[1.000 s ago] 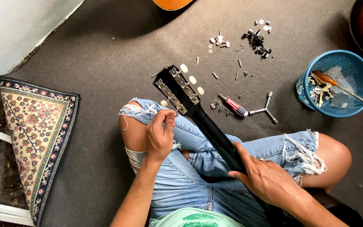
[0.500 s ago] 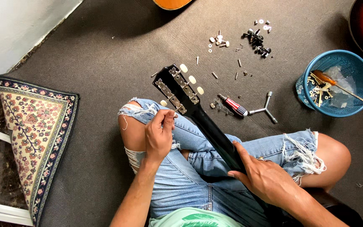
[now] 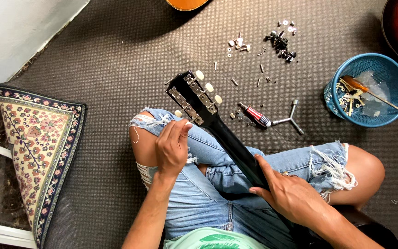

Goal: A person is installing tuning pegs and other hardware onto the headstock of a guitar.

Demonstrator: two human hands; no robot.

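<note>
A: Guitar neck, black, lies across the lap on the torn jeans, its headstock pointing up and away from the fingers, out over the grey carpet.

B: And the left hand?

A: Its fingertips are pinched narrow, just below the lowest cream tuner button on the near side of the headstock. Whether they grip something tiny or only touch the button, I cannot tell; it is too small.

B: The right hand?

A: Wrapped around the neck lower down, thumb along the top, holding it. The neck past those fingers is hidden under the hand and wrist, and the guitar's body is out of sight.

B: What lies beyond the fingers?

A: Past the headstock, a small screwdriver with a striped handle and a three-armed metal wrench, then scattered screws and washers, too fine to sort. Far right, a blue basket of hardware. The patterned rug is well left of the left hand; an orange guitar body is cut off at the top edge.
</note>
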